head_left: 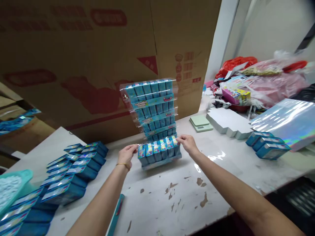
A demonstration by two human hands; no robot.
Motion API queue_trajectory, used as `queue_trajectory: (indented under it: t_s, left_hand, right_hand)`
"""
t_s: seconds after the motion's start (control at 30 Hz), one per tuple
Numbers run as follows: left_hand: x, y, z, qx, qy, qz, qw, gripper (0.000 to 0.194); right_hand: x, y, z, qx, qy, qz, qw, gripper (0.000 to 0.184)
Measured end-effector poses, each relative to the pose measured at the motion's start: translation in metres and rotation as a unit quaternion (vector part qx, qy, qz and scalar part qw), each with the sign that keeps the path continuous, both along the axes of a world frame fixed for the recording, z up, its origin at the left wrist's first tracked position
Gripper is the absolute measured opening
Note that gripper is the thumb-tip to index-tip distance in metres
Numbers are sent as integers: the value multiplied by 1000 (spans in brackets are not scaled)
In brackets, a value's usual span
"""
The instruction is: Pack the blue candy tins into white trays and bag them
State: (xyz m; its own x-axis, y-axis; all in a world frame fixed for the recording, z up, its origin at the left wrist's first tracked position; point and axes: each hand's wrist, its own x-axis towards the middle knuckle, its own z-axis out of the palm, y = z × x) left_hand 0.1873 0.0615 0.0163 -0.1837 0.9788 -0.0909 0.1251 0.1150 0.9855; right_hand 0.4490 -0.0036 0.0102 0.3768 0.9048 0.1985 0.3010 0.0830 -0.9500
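Pack of small blue boxes (158, 153) in clear shiny wrap sits on the worn white table (172, 196), just in front of a leaning stack of wrapped packs (152, 108). Left hand (126, 155) & right hand (187, 143) are apart, each pinching one end of the wrap, prob. to keep it square. Stack rests against a cardboard wall (86, 65) for support. Loose blue boxes (73, 173) lie at left.

Packing workshop: chipped worktable (172, 196), big cardboard cartons (98, 59) at 12 o'clock, blue boxes (73, 177) stacked at 9 o'clock (scale (200, 123) at 1 o'clock).
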Motion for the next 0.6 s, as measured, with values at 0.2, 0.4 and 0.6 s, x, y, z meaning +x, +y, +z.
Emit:
queue_trajectory:
  t_s: [0.2,0.4,0.6]
  left_hand:
    - [57,16,-22,13,10,9,1000,37]
    - [-3,-6,-19,58,114,21,992,48]
    - [-170,-115,-40,-72,420,-3,905,56]
  right_hand:
    - [45,30,-14,-34,-108,-67,991,18]
    - [38,-13,-14,76,-274,-74,956,30]
    - [-15,-109,-56,-11,-246,251,936,24]
